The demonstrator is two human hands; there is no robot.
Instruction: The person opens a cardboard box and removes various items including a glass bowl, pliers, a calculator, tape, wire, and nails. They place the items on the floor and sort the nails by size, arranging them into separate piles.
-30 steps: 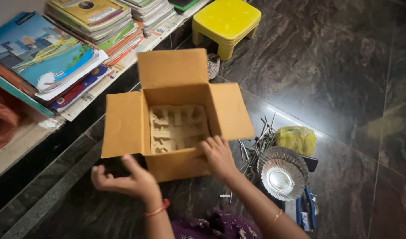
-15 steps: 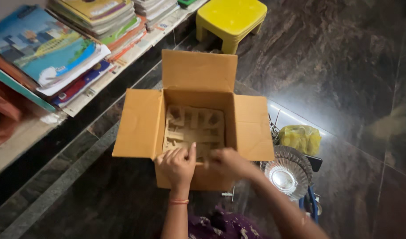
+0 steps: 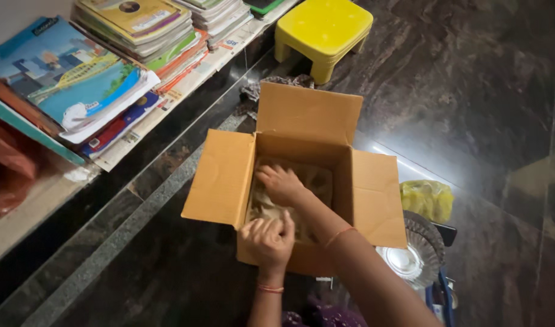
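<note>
Both hands hide the cardboard box's insert.

Right hand: a second ago on the box's near rim; now deep inside, palm down on the insert.
Left hand: was out in the air left of the box; now curled over the near wall, just below the right hand.
Insert: earlier fully bare; now partly covered by the right hand and forearm.

Home floor: book stacks, stool
</note>
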